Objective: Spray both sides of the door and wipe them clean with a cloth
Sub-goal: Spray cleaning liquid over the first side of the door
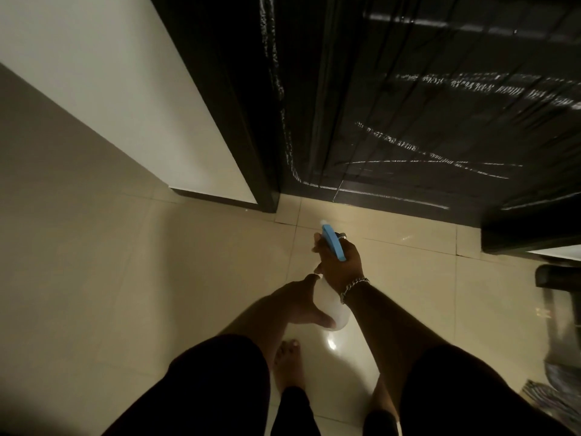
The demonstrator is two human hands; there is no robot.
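Note:
A dark door [424, 99] fills the upper right, its glossy face streaked with wet droplets and runs. My right hand [341, 262] grips the neck of a white spray bottle [333, 306] with a blue trigger head [333, 242], nozzle pointing toward the door's bottom edge. My left hand [301, 302] holds the bottle's lower body, thumb against its base. A chain bracelet circles my right wrist. No cloth shows in either hand.
A dark door frame [239, 121] meets a white wall [110, 73] on the left. Beige floor tiles [125, 278] lie underfoot, with my bare feet below. A dark object [556, 278] and a striped mat [553, 394] sit at the right edge.

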